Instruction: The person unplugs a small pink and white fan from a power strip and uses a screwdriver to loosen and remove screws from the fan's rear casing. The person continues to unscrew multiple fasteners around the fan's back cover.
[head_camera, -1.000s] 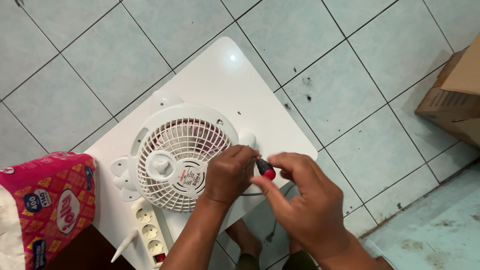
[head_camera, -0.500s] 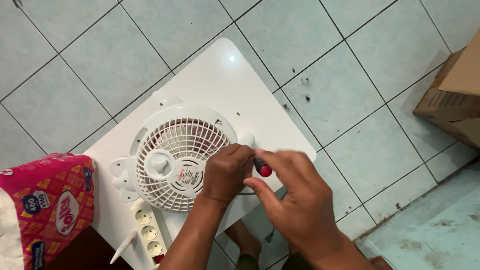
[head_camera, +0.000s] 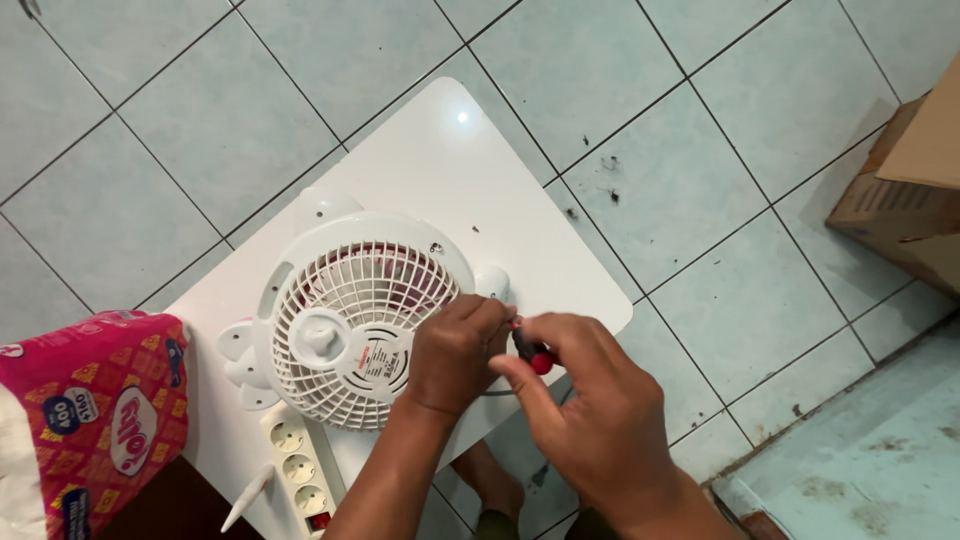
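The left hand (head_camera: 455, 350) rests curled on the white fan (head_camera: 355, 315) lying grille-up on the white surface (head_camera: 470, 170), while the right hand (head_camera: 590, 400) pinches a red-tipped screwdriver (head_camera: 530, 350) at the fan's rim. A power strip (head_camera: 300, 465) and pink tissue pack (head_camera: 85, 410) lie beside the fan; a cardboard box (head_camera: 905, 190) stands well apart.

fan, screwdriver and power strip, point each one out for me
fan (head_camera: 345, 300), head view, on the white rear grille
screwdriver (head_camera: 532, 355), head view, on the black and red handle between the hands
power strip (head_camera: 298, 465), head view, on its middle socket

The fan (head_camera: 350, 320) lies grille-up at the middle of the table (head_camera: 470, 170). The power strip (head_camera: 298, 467) lies at the near edge. The tissue pack (head_camera: 85, 420) stands left of the table; the cardboard box (head_camera: 905, 190) sits far right.
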